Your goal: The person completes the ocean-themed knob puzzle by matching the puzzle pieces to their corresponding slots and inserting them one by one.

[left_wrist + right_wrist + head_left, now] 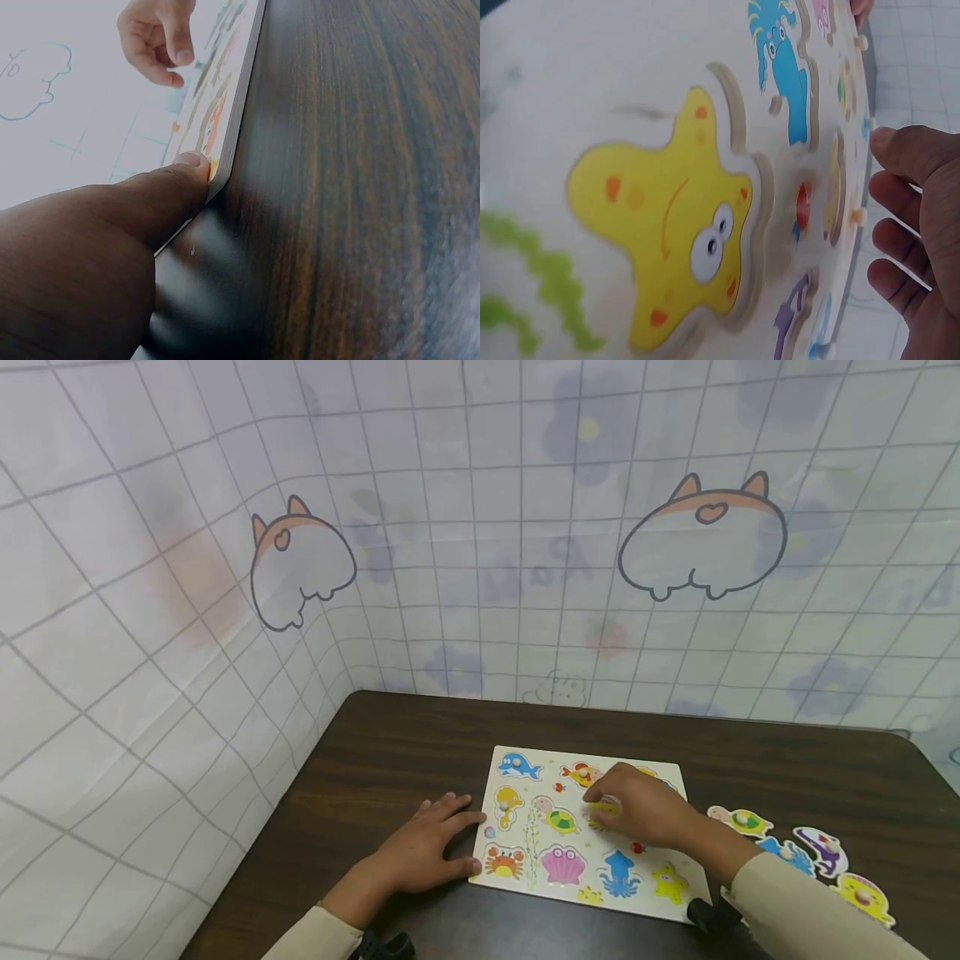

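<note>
A wooden peg puzzle board (525, 835) with printed sea animals lies flat on the table. My left hand (431, 847) rests beside its left edge with fingers spread; the thumb (180, 176) touches the near corner by the crab (504, 862). Above the right-middle of the board hovers my right hand (648, 806), fingers loosely bent and nothing visible between them. It partly hides a yellow picture (602, 818). A knobbed whale piece (517, 766), fish piece (581, 774) and seahorse piece (508, 807) sit in the board. The starfish recess (667, 217) holds no piece.
Loose pieces lie right of the board: a turtle (741, 820), a blue piece (787, 855), a purple piece (825, 850) and a yellow piece (862, 897). The dark wooden table (397, 760) meets a patterned cloth (480, 568) at the back and left.
</note>
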The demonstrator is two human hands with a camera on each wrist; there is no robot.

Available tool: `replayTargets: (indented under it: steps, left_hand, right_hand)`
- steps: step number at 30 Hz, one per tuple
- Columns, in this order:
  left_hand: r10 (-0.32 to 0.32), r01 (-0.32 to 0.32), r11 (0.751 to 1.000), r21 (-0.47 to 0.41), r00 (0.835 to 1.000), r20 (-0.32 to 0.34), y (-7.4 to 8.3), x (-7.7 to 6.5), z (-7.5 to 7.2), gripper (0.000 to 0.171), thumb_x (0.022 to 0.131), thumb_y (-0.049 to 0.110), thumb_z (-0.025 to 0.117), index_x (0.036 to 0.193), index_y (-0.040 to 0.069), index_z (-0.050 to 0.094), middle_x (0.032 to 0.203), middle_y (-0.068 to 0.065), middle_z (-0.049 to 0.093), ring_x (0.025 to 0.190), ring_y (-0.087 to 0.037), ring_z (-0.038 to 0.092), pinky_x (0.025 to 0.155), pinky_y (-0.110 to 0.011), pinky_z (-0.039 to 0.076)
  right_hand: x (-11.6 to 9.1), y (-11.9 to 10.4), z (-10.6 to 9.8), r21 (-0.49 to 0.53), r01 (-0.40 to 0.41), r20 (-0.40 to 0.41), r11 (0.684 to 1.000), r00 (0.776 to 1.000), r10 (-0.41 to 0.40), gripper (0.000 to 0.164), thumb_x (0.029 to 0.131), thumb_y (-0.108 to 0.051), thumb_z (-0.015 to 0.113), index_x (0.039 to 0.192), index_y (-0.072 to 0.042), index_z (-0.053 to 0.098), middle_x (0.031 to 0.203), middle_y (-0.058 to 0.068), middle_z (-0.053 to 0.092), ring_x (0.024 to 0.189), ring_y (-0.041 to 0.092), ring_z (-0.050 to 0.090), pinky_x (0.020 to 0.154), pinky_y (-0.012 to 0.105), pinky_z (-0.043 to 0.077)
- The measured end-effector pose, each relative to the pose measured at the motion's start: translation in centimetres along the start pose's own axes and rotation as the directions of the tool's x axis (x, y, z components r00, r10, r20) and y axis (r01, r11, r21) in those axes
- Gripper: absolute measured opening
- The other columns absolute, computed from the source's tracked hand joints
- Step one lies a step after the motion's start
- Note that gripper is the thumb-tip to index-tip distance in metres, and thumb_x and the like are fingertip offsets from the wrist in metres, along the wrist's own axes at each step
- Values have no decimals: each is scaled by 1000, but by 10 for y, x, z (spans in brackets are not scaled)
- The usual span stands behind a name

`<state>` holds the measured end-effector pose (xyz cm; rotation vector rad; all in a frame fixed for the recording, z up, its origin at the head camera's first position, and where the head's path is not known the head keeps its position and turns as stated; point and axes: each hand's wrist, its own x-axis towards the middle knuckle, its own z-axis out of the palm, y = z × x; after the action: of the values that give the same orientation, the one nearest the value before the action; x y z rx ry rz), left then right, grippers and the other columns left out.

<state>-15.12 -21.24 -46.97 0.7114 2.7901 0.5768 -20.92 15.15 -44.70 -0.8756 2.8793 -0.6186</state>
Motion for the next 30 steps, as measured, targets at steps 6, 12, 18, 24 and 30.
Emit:
replayTargets:
  steps: [6,12,18,24,30]
  left_hand:
    - [-5,5,1000,8,1000,-6,1,0,0,69,93,59,68,151,27,51,163,-6,36,152,-34,27,121,-59,20]
    - [-5,5,1000,10,1000,-6,1,0,0,70,93,61,67,152,27,51,163,-5,35,152,-33,27,121,-58,20]
    - [-1,1,1000,7,1000,-3,0,0,-1,69,93,60,67,152,27,51,163,-6,36,152,-33,27,121,-59,21]
    - [-2,2,1000,-1,1000,4,1,-1,-2,70,93,61,67,152,28,50,163,-6,36,152,-33,26,121,-59,20]
    - [-7,7,1000,-4,1000,8,1,-1,-2,70,93,61,67,152,28,50,163,-5,35,152,-32,26,121,-59,19]
  right_hand:
    - [-11,10,-10,6,30,-25,1000,999,-29,19,91,-29,80,109,-24,79,107,-14,68,109,17,60,89,44,55]
    - [-21,24,-14,0,-18,-30,1000,999,18,21,91,-27,79,112,-23,79,111,-10,68,112,22,60,89,46,55]
    - [-32,36,-17,-26,-32,-46,999,998,31,22,90,-28,81,112,-23,78,112,-6,68,109,22,61,83,42,56]
    - [-44,46,-24,-23,-31,-75,999,997,29,21,90,-29,81,110,-22,79,112,-5,68,108,22,61,83,44,56]
    - [-56,55,-32,-17,-32,-85,999,996,30,22,90,-24,81,111,-20,79,109,-6,66,104,20,61,80,42,57]
